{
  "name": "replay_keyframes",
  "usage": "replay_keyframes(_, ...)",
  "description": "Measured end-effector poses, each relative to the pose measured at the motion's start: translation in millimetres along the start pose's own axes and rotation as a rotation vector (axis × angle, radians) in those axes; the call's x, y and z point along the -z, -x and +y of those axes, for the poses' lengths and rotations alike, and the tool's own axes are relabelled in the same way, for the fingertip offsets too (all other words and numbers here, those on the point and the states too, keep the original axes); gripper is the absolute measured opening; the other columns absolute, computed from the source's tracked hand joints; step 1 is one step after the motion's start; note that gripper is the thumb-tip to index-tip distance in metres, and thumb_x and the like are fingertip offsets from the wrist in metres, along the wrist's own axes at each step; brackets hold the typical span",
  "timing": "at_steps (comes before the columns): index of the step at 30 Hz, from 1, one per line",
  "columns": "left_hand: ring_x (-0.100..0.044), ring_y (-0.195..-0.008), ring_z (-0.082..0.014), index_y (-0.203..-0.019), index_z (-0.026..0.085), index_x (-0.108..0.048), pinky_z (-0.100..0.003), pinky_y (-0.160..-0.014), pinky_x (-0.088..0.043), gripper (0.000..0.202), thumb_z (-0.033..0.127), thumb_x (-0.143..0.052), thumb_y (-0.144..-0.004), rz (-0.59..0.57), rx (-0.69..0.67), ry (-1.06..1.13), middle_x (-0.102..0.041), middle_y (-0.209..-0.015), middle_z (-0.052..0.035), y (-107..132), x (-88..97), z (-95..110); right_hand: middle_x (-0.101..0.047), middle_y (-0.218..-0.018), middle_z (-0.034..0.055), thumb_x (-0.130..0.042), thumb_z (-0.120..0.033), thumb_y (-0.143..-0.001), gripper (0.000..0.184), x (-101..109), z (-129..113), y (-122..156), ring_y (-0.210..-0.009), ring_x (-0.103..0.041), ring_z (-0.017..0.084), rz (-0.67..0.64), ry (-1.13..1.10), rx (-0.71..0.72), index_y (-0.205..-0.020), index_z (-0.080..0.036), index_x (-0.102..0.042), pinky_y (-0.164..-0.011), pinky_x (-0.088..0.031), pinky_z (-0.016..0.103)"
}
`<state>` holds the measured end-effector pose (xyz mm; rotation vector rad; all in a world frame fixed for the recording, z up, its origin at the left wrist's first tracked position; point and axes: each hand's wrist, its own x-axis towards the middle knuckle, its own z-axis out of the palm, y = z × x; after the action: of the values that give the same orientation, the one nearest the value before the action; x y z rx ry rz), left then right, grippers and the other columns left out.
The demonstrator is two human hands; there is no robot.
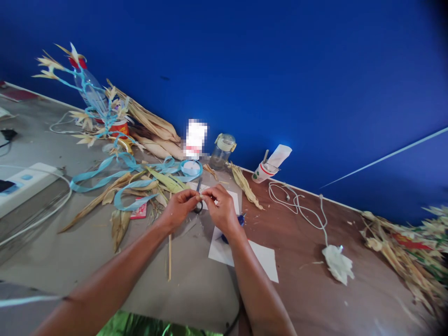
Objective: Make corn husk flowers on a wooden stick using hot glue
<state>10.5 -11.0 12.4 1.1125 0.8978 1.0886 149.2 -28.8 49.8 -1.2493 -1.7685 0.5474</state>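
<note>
My left hand (pixel 180 205) and my right hand (pixel 220 205) meet over the table, fingers pinched together on a small pale piece of dried husk (pixel 200 198) held between them. Just under the hands lie black-handled scissors (pixel 199 205), and a thin wooden stick (pixel 170 256) lies below my left wrist. White paper sheets (pixel 261 259) lie under my right forearm, with a small blue object (pixel 241 219) beside the right hand.
Dried corn husks (pixel 154 128) and light blue ribbon (pixel 105 172) lie at the left, by a bottle holding husk flowers (pixel 89 88). A glass jar (pixel 223 151), a paper cup (pixel 262 171), a white cable (pixel 301 205), a power strip (pixel 24 184), more husks (pixel 406 247) at right.
</note>
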Motion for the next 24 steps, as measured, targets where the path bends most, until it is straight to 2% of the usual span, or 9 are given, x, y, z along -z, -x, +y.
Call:
replay_keyframes(7,-0.04,-0.052,-0.0078,-0.074,0.013,-0.064,-0.021,-0.05,-0.031,0.023,0.036,-0.063,-0.072,0.015,-0.051,-0.11,-0.049,-0.058,0.0025,0.6,0.3,0.0,-0.056,-0.074,0.0024,-0.049,-0.021,-0.084,0.013,-0.9,4.9,-0.2,-0.072,-0.052,0.014,-0.019,0.099,0.03,-0.074,-0.019,-0.058,-0.065,-0.04,0.025)
replay_keyframes(15,-0.046,-0.06,-0.0102,-0.075,0.015,-0.062,-0.023,-0.056,-0.037,0.014,0.028,-0.058,-0.076,0.045,-0.181,-0.229,-0.054,-0.066,0.0006,0.9,0.6,-2.3,-0.053,-0.069,0.0007,-0.049,-0.022,-0.084,0.018,-6.5,6.5,0.9,-0.066,-0.049,0.013,0.047,0.186,0.04,-0.067,-0.018,-0.053,-0.061,-0.036,0.024)
replay_keyframes(24,-0.05,-0.066,-0.0122,-0.079,0.016,-0.064,-0.024,-0.062,-0.04,0.013,0.025,-0.053,-0.077,-0.003,-0.269,-0.367,-0.056,-0.072,-0.0014,0.6,2.7,-8.3,-0.051,-0.065,-0.0005,-0.05,-0.025,-0.084,0.02,-8.4,6.1,1.3,-0.062,-0.047,0.012,0.078,0.215,-0.002,-0.065,-0.018,-0.053,-0.058,-0.033,0.024)
